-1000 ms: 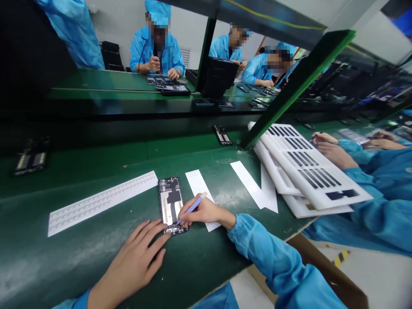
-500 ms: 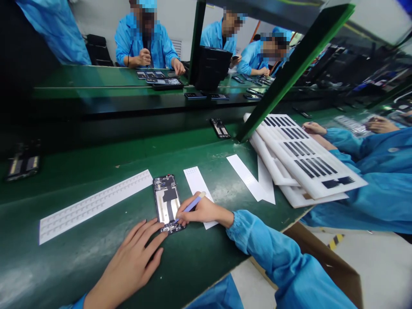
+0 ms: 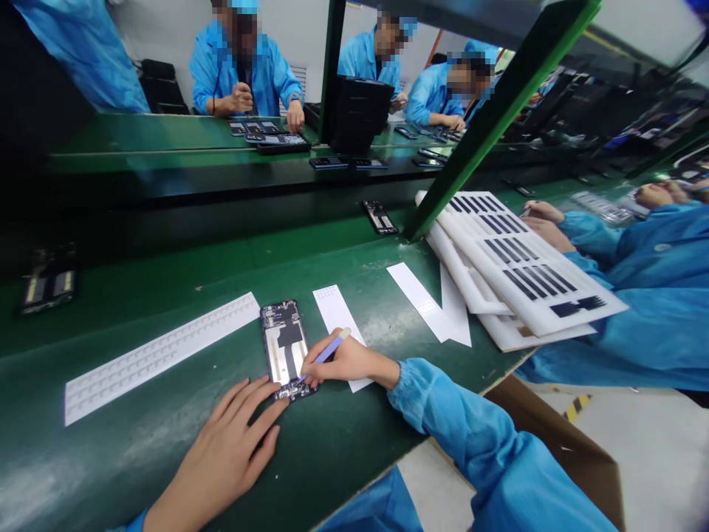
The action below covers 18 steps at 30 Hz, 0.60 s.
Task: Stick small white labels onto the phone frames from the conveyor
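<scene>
An opened phone (image 3: 280, 355) lies on the green bench with its bare circuit boards and silvery middle facing up. My left hand (image 3: 235, 436) is spread flat beside it, its fingertips touching the lower left corner. My right hand (image 3: 348, 360) pinches a slim purple pen-like tool (image 3: 332, 345) with a cream end. The tool's tip points down at the phone's lower board, and the fingers partly hide the spot. A white strip (image 3: 331, 304) with small printed marks lies partly under my right hand. Left of the phone is a long white sheet (image 3: 166, 358) with rows of grey pieces.
White foam trays (image 3: 526, 258) with black strips are stacked at right, by a green post (image 3: 498, 118). Blank white strips (image 3: 418, 301) lie nearer. Other opened phones (image 3: 379, 217) rest toward the back and left. A co-worker's sleeve (image 3: 653, 251) is at right; others sit across.
My hands hold nearly the same pose on the phone. The view has shifted slightly. Across the bench, a co-worker's hand has moved in over the phones there.
</scene>
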Tool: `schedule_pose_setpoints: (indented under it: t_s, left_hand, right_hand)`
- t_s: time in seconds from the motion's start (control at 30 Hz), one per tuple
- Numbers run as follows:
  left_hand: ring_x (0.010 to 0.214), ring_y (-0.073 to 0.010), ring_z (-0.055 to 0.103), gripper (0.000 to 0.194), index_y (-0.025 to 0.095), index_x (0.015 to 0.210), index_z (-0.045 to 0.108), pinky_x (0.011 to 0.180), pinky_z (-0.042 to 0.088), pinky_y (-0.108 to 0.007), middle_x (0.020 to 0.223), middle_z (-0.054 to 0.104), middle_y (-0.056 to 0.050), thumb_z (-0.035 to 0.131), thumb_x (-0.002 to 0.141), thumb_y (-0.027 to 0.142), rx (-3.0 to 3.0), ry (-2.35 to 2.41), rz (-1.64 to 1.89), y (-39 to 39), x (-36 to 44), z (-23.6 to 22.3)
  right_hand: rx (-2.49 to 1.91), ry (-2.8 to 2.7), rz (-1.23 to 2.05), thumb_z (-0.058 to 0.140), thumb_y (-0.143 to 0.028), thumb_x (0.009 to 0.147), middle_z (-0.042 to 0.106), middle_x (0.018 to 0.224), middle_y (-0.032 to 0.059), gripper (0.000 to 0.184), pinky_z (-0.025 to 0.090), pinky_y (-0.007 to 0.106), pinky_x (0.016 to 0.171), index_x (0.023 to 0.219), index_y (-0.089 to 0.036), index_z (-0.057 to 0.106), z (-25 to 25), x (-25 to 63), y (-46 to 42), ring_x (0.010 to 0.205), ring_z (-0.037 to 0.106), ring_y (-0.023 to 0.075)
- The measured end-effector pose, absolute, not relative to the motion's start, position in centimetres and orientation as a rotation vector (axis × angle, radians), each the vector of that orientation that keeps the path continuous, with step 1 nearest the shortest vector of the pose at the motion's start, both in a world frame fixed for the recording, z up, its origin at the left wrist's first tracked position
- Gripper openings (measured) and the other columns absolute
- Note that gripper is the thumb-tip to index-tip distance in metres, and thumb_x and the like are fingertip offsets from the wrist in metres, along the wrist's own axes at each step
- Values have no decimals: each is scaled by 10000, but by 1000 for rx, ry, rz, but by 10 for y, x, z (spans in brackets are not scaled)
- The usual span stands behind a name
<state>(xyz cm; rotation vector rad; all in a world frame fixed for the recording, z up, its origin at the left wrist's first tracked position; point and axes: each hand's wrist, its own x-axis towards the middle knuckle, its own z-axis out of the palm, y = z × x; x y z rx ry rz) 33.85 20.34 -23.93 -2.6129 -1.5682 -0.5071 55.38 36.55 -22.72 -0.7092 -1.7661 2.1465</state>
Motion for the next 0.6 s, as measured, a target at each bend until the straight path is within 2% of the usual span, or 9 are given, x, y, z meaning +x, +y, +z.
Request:
schedule_pose_setpoints:
  t_s: [0.3, 0.6]
  left_hand:
    - [1246, -244, 481, 479, 269, 1388, 497, 1060, 413, -447, 1339, 529, -72, 525, 910, 268, -2609, -1532, -434, 204, 338, -239]
    - [1211, -248, 506, 425, 263, 1325, 549, 1046, 418, -446, 1295, 554, -72, 524, 901, 260, -2596, -1538, -458, 206, 340, -237]
  right_hand:
    - [-690, -1780, 2132, 784, -431, 735, 704, 723, 74, 368, 578, 239, 614, 846, -83, 738, -227, 554, 365, 609, 681, 166]
    - [-630, -1850, 2087, 748, -389, 780, 697, 715, 64, 303, 559, 222, 605, 841, -93, 723, -226, 554, 366, 613, 674, 157]
